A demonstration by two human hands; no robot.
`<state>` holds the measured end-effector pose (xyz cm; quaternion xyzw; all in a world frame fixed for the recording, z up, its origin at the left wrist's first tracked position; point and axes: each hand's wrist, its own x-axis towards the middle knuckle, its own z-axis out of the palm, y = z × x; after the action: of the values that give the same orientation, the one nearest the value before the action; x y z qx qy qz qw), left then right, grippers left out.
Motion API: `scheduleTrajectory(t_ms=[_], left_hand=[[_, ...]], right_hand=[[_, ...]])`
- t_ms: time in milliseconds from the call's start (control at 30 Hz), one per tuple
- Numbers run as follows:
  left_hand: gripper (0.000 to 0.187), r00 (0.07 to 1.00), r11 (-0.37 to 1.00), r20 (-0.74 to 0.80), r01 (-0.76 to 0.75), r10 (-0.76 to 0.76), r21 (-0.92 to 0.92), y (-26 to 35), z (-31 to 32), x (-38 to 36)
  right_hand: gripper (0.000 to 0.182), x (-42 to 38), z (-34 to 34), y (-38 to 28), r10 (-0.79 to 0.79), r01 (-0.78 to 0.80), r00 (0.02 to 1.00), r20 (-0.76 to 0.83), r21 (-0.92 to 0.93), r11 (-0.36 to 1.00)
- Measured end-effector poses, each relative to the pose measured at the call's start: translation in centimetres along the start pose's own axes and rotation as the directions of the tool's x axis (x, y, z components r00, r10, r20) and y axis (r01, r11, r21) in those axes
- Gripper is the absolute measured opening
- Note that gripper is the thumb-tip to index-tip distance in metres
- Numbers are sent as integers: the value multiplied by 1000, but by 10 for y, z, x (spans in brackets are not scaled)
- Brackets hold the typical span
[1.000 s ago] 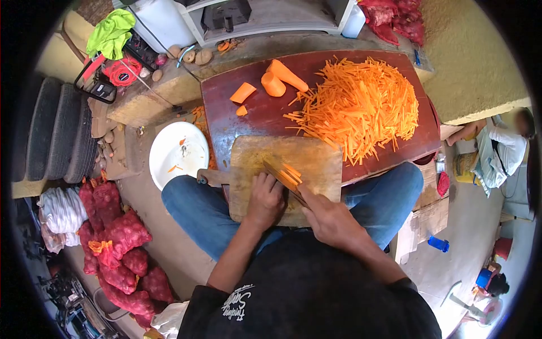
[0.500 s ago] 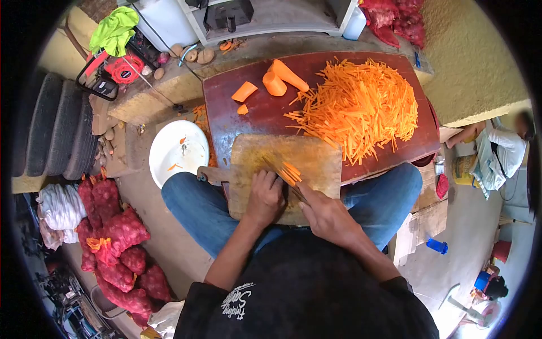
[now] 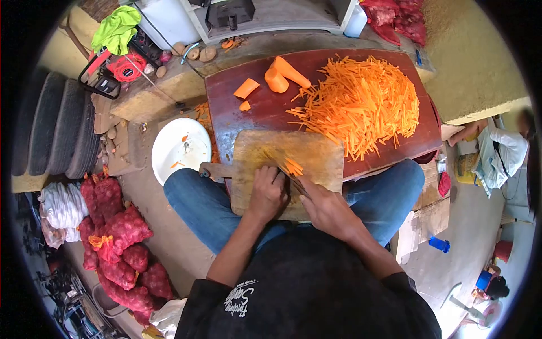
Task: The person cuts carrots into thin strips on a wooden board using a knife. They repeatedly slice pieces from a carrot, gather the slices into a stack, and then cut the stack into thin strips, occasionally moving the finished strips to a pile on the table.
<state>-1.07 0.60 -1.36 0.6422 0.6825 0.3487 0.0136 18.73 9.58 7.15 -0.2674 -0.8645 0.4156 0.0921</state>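
Observation:
My right hand (image 3: pixel 327 210) grips a kitchen knife (image 3: pixel 296 184), its blade slanting up and left over a wooden cutting board (image 3: pixel 316 148). Beside the blade, my left hand (image 3: pixel 267 193) rests on the board with its fingers curled under; whatever they hold is hidden. A few cut carrot sticks (image 3: pixel 293 166) lie against the right side of the blade. Beyond the board, on a dark red table (image 3: pixel 231 113), sits a large heap of carrot sticks (image 3: pixel 370 104). Left of the heap are several peeled carrot chunks (image 3: pixel 276 81), one of them long and tapered.
A white basin (image 3: pixel 164 144) with carrot scraps stands left of the table. Red mesh sacks (image 3: pixel 127 231) lie on the floor at left, below stacked tires (image 3: pixel 56 127). A seated person (image 3: pixel 502 150) is at far right. A blue object (image 3: pixel 438 244) lies on the floor.
The knife blade has shifted slightly and looks more upright beside my left fingers. The carrot sticks stay beside it. The whole view has moved a little.

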Motion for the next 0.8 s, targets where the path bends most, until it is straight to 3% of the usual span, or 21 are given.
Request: scheduleTrajectory(t_ms=[67, 267, 367, 467, 667, 767, 800], left_hand=[[33, 1000, 1000, -12, -9, 9, -6, -1, -1, 2], [23, 997, 998, -59, 48, -50, -29, -2, 4, 1], [19, 992, 993, -104, 64, -74, -96, 0, 1, 5], [15, 978, 968, -129, 132, -162, -214, 6, -1, 11], [14, 928, 927, -224, 224, -298, -302, 4, -1, 6], [19, 825, 828, -279, 342, -490, -444, 11, -36, 22], [21, 857, 852, -268, 303, -439, -427, 11, -47, 29]], right_hand=[[57, 4, 2, 2, -70, 69, 997, -32, -30, 997], [51, -6, -1, 12, -21, 28, 991, -131, 50, 998], [49, -6, -15, 5, 64, -32, 991, -117, 251, 967], [48, -4, -19, 6, 69, -41, 994, -81, 311, 950], [51, -13, -12, 10, -38, 49, 992, -122, 95, 994], [53, -19, -21, 3, 5, -5, 997, -74, -7, 1000], [52, -21, -21, 5, -55, 50, 994, -92, -57, 997]])
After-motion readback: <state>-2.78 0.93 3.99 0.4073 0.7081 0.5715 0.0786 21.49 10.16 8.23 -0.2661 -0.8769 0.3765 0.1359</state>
